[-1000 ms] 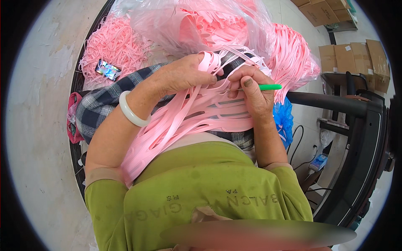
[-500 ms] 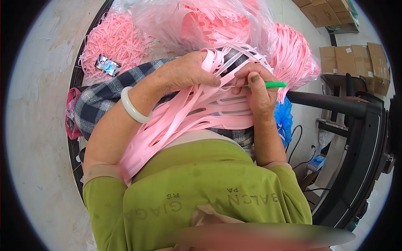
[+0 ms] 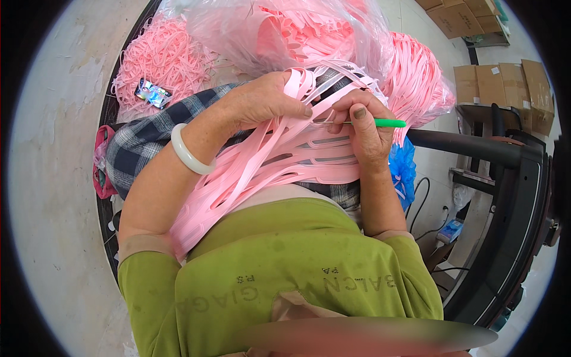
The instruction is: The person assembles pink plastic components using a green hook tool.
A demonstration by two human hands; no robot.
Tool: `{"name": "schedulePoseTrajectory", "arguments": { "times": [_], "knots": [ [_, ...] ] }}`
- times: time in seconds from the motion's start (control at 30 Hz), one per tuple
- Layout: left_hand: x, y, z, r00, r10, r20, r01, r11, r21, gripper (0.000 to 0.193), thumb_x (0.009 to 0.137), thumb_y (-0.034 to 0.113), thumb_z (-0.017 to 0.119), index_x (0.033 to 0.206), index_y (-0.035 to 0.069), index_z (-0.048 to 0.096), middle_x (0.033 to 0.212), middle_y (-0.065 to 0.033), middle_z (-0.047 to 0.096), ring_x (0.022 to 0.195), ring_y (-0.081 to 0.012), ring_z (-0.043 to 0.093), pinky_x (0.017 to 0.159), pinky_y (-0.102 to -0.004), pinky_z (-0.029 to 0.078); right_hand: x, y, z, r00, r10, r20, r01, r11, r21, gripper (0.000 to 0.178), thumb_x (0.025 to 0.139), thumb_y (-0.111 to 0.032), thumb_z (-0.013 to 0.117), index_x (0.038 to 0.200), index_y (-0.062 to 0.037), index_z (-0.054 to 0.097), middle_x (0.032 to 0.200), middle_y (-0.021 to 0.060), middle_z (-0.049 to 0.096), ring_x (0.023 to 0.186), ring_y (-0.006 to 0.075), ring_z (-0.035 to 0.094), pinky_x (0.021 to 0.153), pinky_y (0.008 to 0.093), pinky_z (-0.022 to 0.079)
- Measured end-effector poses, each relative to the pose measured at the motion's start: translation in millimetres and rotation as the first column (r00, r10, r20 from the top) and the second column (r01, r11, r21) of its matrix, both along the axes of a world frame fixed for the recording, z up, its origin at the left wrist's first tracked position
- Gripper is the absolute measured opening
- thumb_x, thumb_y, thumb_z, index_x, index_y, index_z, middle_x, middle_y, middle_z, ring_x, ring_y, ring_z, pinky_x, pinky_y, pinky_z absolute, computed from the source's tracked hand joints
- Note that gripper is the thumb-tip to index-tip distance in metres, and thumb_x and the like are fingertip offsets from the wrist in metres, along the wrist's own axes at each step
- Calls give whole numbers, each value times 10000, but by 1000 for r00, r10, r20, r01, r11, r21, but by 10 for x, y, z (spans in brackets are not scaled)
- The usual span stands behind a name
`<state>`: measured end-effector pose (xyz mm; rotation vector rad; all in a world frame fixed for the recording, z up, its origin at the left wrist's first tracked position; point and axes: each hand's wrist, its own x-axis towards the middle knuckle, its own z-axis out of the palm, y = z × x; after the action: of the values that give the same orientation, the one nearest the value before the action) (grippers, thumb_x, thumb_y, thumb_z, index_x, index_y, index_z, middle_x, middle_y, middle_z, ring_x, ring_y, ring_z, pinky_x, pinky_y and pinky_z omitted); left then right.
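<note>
A sheet of pink strips with long cut-out slots (image 3: 238, 172) lies across my lap. My left hand (image 3: 270, 101) is closed on a bunch of the strips, its thumb pressing them from above. Between the thumb and fingers of my right hand (image 3: 366, 122) is a slim tool with a green handle (image 3: 389, 123). Its thin metal shaft points left, reaching the strips beside my left thumb. I cannot make out the shape of its tip. Both hands are close together over the lap, and the ends of several strips loop above my left fingers.
Ahead sits a clear plastic bag (image 3: 232, 30) of pink pieces, with a pink bundle (image 3: 413, 77) at its right. A heap of pink scraps (image 3: 160, 53) with a shiny phone-like item (image 3: 153, 93) lies left. A black machine frame (image 3: 476, 149), blue bag (image 3: 401, 169) and cardboard boxes (image 3: 502, 89) stand right.
Almost nothing differs. My right hand and the green-handled tool have shifted very slightly left and down; my left hand keeps its hold on the strips.
</note>
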<state>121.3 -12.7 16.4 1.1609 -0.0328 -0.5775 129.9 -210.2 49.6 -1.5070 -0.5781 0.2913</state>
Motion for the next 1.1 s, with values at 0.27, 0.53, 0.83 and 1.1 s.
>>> {"name": "schedulePoseTrajectory", "arguments": {
  "times": [0.27, 0.53, 0.83, 1.1],
  "knots": [
    [18, -14, -6, 998, -22, 54, 22, 1000, -10, 389, 739, 106, 702, 1068, -2, 525, 970, -50, 586, 871, -117, 549, 808, -249, 443, 25, 32, -20, 964, 10, 267, 24, 992, -123, 212, 863, -141, 509, 806, 38, 608, 624, 59, 565, 538, 119, 533, 522, 230, 410],
    [23, 57, 182, 994, 107, -24, -109, 986, -123, 270, 776, 80, 618, 1018, -5, 535, 859, -59, 582, 739, -113, 547, 650, -238, 450, 167, -191, 49, 995, 90, 51, -100, 964, 247, 418, 937, -316, 378, 717, 12, 518, 565, 65, 439, 500, 145, 408, 498, 274, 362],
    [-7, 6, 229, 993, 75, 92, -64, 992, -113, 277, 806, 143, 589, 1034, -4, 536, 912, -62, 595, 812, -123, 555, 729, -256, 447, 160, 19, 431, 867, -29, 497, 248, 891, -381, 54, 768, -24, 609, 786, 26, 620, 708, 64, 597, 634, 135, 551, 557, 247, 416],
    [39, 80, 76, 910, 195, 367, -283, 937, 203, 318, 793, 271, 597, 906, -25, 573, 776, -61, 569, 740, -125, 526, 653, -282, 442, 269, 58, 272, 839, 229, 494, 100, 827, -553, 154, 670, -42, 660, 812, -12, 609, 748, 122, 601, 658, 254, 582, 595, 329, 451]
  ]
}}
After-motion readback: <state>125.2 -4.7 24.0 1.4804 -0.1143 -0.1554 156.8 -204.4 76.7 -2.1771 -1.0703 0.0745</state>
